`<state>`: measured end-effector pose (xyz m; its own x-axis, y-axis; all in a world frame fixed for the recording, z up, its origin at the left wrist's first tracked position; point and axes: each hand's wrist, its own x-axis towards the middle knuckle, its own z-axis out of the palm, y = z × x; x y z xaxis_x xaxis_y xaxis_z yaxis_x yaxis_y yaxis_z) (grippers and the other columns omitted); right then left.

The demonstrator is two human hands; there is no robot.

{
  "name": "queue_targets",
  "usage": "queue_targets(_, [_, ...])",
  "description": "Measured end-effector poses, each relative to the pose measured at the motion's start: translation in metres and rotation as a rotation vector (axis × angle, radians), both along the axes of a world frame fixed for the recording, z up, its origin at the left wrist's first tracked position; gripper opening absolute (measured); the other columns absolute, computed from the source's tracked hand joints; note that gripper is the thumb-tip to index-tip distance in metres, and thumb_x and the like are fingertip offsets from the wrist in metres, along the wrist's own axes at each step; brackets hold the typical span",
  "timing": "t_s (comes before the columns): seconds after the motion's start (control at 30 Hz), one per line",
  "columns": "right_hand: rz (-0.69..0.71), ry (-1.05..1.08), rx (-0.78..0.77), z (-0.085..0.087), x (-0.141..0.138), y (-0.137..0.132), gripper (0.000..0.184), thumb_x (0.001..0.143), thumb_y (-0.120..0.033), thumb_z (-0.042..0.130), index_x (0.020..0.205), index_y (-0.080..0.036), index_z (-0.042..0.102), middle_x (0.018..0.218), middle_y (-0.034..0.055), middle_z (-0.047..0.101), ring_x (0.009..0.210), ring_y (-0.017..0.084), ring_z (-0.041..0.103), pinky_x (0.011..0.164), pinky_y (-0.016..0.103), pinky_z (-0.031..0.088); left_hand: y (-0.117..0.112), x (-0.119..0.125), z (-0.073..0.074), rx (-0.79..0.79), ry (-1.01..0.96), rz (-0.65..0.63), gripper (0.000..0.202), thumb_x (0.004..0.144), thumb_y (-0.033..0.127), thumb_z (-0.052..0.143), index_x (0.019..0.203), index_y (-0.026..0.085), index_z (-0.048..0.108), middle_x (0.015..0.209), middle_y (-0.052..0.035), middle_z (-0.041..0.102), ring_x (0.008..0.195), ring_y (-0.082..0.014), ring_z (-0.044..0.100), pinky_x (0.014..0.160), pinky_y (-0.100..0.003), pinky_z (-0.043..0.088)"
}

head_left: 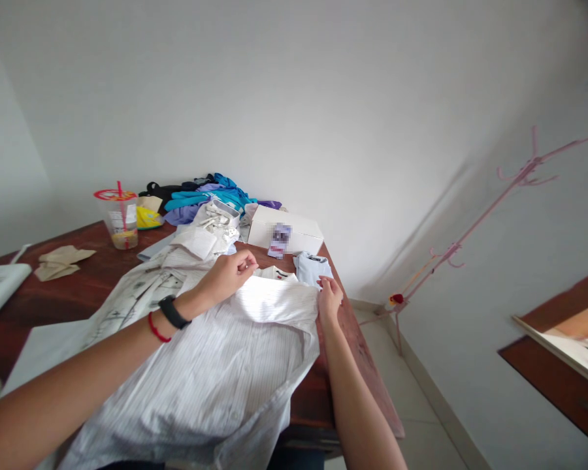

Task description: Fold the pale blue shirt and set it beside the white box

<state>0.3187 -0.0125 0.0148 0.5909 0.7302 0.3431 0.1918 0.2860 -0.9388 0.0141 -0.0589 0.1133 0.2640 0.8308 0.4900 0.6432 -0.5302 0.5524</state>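
Note:
A white striped button-up shirt (225, 365) lies spread over the near part of the table and drapes past its front edge. My left hand (231, 277), with a black band and a red cord on its wrist, is closed in a pinch at the top edge of the shirt, left of the collar. On the other side, my right hand (330, 299) pinches the shirt's upper right corner. The upper part of the cloth is stretched between both hands. Just beyond it lies a folded light blue garment (312, 266).
A white box (287, 228) with a small blurred card (279, 240) stands behind the shirt. Heaped clothes (210, 196) lie against the wall. A plastic cup with straw (122, 222) and brown paper (63, 262) are at left. A pink coat stand (453, 248) rises right of the wooden table (360, 365).

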Motion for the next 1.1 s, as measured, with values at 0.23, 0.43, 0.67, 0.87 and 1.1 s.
queue_targets(0.23, [0.073,-0.087,-0.111,-0.007,-0.004,0.001,0.026,0.072,-0.039,0.055,0.076,-0.019,0.072,0.086,0.0085,0.077,0.091,0.029,0.067,0.085,0.037,0.049,-0.133,-0.003,0.03,-0.158,0.168,-0.193,0.027,0.095,0.051,0.055,0.094,0.029,0.071,0.062,0.0018,0.065,0.053,-0.0162,0.059,0.053,-0.028,0.038])
queue_targets(0.43, [0.135,-0.166,-0.225,-0.008,-0.007,0.001,0.023,0.069,-0.038,0.06,0.074,-0.018,0.07,0.078,0.0072,0.075,0.081,0.027,0.067,0.077,0.035,0.049,-0.08,-0.07,0.002,-0.253,0.101,0.204,0.045,0.087,0.064,0.055,0.108,0.027,0.071,0.094,-0.0019,0.076,0.067,-0.0205,0.067,0.062,-0.029,0.048])
queue_targets(0.67, [0.074,-0.259,-0.354,-0.01,-0.002,-0.002,0.038,0.07,-0.047,0.067,0.094,-0.019,0.068,0.089,0.0127,0.072,0.093,0.032,0.067,0.086,0.04,0.048,-0.022,-0.128,-0.014,-0.677,-0.516,0.226,0.065,0.089,0.061,0.065,0.14,0.024,0.049,0.146,-0.0089,0.057,0.103,-0.022,0.07,0.069,-0.024,0.055])
queue_targets(0.87, [0.117,-0.343,-0.483,-0.014,0.003,-0.002,0.059,0.075,-0.056,0.067,0.118,-0.015,0.063,0.108,0.0189,0.072,0.112,0.036,0.066,0.098,0.045,0.046,0.006,-0.123,0.001,-0.747,-0.82,0.131,0.051,0.1,0.039,0.06,0.143,0.017,0.044,0.134,-0.0099,0.061,0.098,-0.0176,0.069,0.076,-0.028,0.056])
queue_targets(1.1, [0.246,-0.441,-0.566,-0.018,0.003,0.001,0.071,0.079,-0.051,0.07,0.134,-0.009,0.056,0.126,0.0238,0.068,0.122,0.037,0.063,0.102,0.044,0.046,0.041,-0.114,0.01,-0.542,-1.051,0.261,0.043,0.101,0.017,0.055,0.141,0.021,0.043,0.096,0.0011,0.063,0.077,-0.0111,0.067,0.072,-0.025,0.052])
